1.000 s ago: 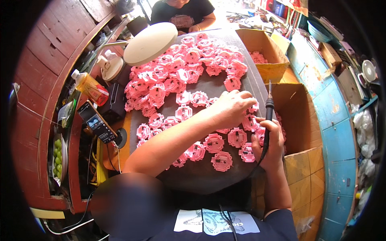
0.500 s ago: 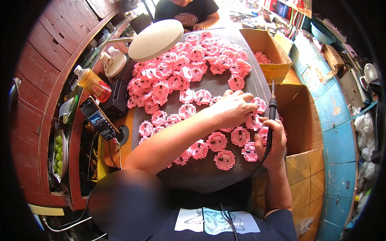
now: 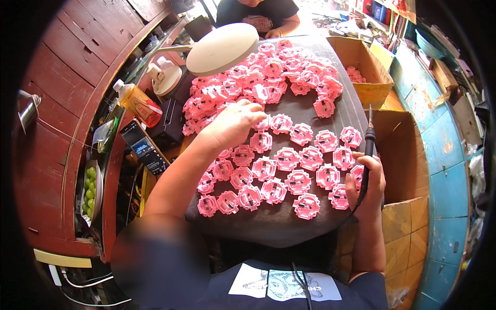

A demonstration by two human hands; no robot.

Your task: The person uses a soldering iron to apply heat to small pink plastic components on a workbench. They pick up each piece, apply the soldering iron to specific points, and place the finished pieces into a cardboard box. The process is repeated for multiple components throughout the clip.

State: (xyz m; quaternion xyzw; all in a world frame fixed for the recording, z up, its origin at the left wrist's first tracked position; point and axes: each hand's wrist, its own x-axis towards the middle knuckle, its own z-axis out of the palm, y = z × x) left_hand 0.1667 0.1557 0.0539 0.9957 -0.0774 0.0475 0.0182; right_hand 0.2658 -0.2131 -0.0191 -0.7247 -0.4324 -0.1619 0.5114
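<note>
My left hand (image 3: 237, 121) reaches over the upper left of the dark work mat (image 3: 253, 227), its bent fingers closed on a pink plastic part (image 3: 262, 124) beside the piled parts (image 3: 227, 85). My right hand (image 3: 368, 188) grips a black-handled soldering iron (image 3: 368, 150) upright at the mat's right edge, tip pointing away from me, cord trailing down. Rows of pink octagonal parts (image 3: 298, 182) with small dark pieces in their middles lie face up between my hands.
A white lamp (image 3: 221, 46) overhangs the pile. At left are a bottle (image 3: 139, 103), propped phone (image 3: 144, 147), black box (image 3: 165, 124) and grapes (image 3: 90, 191). Cardboard boxes (image 3: 403, 155) stand right, beside blue boards (image 3: 442, 196). A person (image 3: 258, 15) sits at the far end.
My left hand has moved from the right-hand parts leftward, toward the pile, uncovering the middle rows. My right hand still holds the soldering iron. The whole view has shifted slightly rightward.
</note>
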